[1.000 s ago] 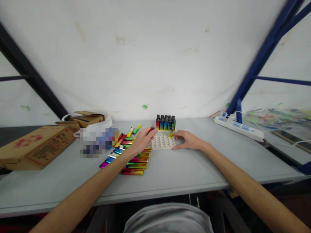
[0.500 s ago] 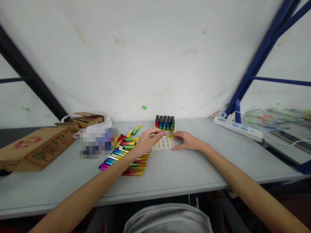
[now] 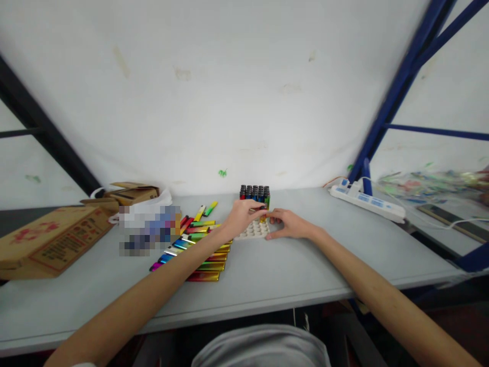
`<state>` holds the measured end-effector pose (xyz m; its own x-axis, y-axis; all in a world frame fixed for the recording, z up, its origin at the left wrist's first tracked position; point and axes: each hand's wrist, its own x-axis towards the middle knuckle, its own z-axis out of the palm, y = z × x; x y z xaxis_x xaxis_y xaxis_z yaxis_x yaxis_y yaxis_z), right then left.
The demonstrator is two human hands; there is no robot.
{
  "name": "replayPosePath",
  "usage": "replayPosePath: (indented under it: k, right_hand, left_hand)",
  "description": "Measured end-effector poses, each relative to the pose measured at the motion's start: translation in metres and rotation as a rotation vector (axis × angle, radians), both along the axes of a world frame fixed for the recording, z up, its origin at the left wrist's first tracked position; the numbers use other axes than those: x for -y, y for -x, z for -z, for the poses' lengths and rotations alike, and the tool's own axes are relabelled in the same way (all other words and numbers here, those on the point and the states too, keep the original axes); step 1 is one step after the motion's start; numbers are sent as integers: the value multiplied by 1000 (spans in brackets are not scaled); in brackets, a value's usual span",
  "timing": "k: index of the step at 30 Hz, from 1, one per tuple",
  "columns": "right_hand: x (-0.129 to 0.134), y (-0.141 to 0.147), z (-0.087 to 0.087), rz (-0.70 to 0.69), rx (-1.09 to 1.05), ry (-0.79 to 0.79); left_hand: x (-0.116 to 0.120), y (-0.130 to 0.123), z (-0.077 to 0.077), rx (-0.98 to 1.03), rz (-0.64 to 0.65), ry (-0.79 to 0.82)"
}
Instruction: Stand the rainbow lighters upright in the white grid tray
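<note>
My left hand (image 3: 244,219) is closed, fingertips pinched on a small lighter (image 3: 263,218) with a dark top and yellow body, over the right part of a white holed tray (image 3: 252,231). My right hand (image 3: 287,224) holds the tray at its right edge, thumb against the near corner and forefinger reaching to the lighter. Empty round holes show across the tray's near rows. Behind it stands a block of upright lighters (image 3: 255,192) with black tops. Shiny multicoloured lighters (image 3: 204,265) lie in a spread left of the tray, partly hidden by my left forearm.
Cardboard boxes (image 3: 57,239) and a white plastic bag (image 3: 164,199) are on the left, beside a blurred-out patch. A white power strip (image 3: 367,203) with cords lies at the right. Blue frame posts (image 3: 397,86) rise on the right; the wall is behind the table.
My left hand has moved right over the tray, to where a yellow lighter stood upright. My right forefinger has reached in towards it. The view has shifted slightly.
</note>
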<state>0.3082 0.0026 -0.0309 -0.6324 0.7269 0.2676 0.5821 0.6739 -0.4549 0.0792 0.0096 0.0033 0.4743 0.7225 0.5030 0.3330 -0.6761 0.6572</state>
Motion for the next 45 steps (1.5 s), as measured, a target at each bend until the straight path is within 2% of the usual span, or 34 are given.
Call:
replayPosePath:
  k: [5,7,11,16,20,23,27,30,32,34,37,40,42,45]
  right_hand:
    - [0,0,0,-16,3,-20]
    - [0,0,0,-22,-4,-17]
    - [0,0,0,-21,-10,-6]
    - [1,0,-2,-1,20,5]
    - [2,1,-3,-12,15,2]
    - [3,1,-3,-12,3,-1]
    - [3,1,-4,15,10,18]
    - [3,2,-5,20,16,18]
    - [3,2,-5,21,21,19]
    - [3,2,-4,18,20,18]
    - [3,1,-5,11,18,20]
    - [3,1,-6,9,32,26]
    - [3,0,-6,5,37,24]
    - [2,0,-5,7,29,14]
  left_hand:
    - [1,-6,-9,-146,132,-38]
    - [-1,-8,-11,-181,147,-33]
    - [-3,-11,-7,-194,83,-52]
    - [3,-7,4,-184,-25,-160]
    - [4,-5,10,-277,3,-159]
    - [7,-1,8,-290,-3,-170]
    - [5,28,-9,-271,-186,-223]
    - [-11,73,-21,-488,-432,-183]
    - [-25,104,-22,-622,-576,-169]
    - [-37,128,-16,-713,-651,-186]
    - [-45,145,0,-824,-666,-114]
    - [-46,143,12,-850,-641,-55]
    - [-45,140,14,-795,-635,-55]
    - [-42,136,8,-625,-585,-50]
